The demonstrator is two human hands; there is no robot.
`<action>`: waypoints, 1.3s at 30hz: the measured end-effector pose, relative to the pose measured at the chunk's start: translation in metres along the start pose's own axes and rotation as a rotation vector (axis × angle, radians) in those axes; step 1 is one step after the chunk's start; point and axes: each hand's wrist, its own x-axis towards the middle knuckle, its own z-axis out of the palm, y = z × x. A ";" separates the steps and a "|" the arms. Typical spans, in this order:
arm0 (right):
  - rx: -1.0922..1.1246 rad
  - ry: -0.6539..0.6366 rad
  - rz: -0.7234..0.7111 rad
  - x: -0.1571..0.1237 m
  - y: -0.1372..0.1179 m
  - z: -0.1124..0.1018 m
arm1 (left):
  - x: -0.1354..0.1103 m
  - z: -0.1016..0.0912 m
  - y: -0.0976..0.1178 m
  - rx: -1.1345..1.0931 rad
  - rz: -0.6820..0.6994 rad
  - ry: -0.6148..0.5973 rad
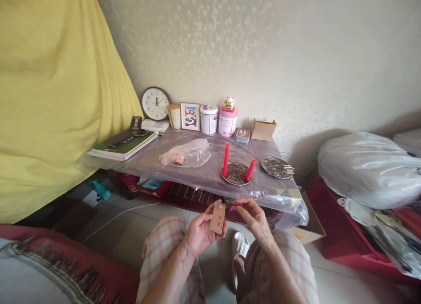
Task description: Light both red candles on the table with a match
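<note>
A seated person's lap is seen from above, with both bare hands raised in front of a low table. A small tan cardboard matchbox (217, 219) is held upright in the left hand (197, 234), gripped between the thumb on one side and the curled fingers behind. The box is at the lower middle of the view, above the knees and just short of the table's near edge. Its top end is slid open, and pale stick ends are seen there. The right hand (252, 217) is placed just beside the box, its thumb and forefinger drawn narrowly together in a pinch at the open end; whether anything is held between them cannot be told.

The low table (204, 174) is covered with a clear plastic sheet. Nearest the hands, two red candles (226, 159) are stood in a round metal dish (235, 174), one upright and one tilted. A second metal dish (275, 166) with thin sticks lies to its right, and a crumpled clear plastic bag (187, 154) to its left. A round wall clock (155, 103), a framed panda picture (190, 116) and a white tin (208, 119) are lined up against the wall. A yellow curtain (49, 98) hangs on the left.
</note>
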 end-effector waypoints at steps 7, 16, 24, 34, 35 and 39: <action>-0.391 -0.223 -0.222 -0.004 0.015 0.003 | 0.000 0.003 0.000 -0.046 0.073 0.017; -0.700 -0.341 -0.424 -0.009 0.027 0.005 | 0.003 0.001 -0.001 -0.052 0.145 0.030; -0.724 -0.352 -0.418 -0.010 0.025 0.005 | 0.002 0.000 -0.001 -0.042 0.116 0.034; -0.742 -0.326 -0.439 -0.011 0.027 0.004 | 0.002 0.001 -0.001 -0.026 0.128 0.023; -0.742 -0.323 -0.442 -0.011 0.027 0.004 | 0.001 0.002 -0.001 -0.024 0.127 0.022; -0.738 -0.304 -0.431 -0.010 0.024 0.005 | 0.002 0.002 0.000 -0.019 0.112 0.033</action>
